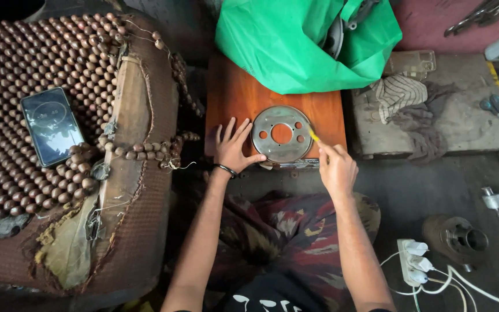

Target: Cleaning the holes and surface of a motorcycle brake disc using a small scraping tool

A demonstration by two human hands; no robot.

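On the wooden stool, left hand spread flat steadies a metal disc, right hand pinching a yellow tool

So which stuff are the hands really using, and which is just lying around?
In use: round metal disc, steadied by left hand; yellow tool in right hand; wooden board.

Lying about: phone, green bag, rag, power strip.
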